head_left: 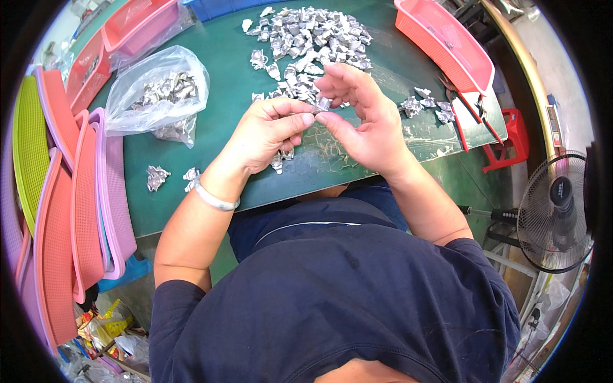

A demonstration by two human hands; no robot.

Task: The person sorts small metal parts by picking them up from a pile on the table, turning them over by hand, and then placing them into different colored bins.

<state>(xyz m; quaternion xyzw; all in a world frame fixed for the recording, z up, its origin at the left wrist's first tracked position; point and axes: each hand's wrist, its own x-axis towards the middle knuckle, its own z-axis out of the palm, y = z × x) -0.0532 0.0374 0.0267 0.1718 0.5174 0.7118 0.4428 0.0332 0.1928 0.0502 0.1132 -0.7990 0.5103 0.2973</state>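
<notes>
My left hand is closed in a pinch, with a small silvery metal part at its thumb and fingertips. Close against it on the right is my right hand, its fingers curved and apart, the thumb tip by the same part. Whether that thumb presses on the part is hard to make out. Just beyond both hands lies a large heap of similar metal parts. A few more parts show under my left hand, and a single one lies further left.
A clear plastic bag of metal parts stands at the left on the green table. Pink baskets line the far side. Red-handled pliers lie right, near a red stool and a fan. Stacked baskets crowd the left.
</notes>
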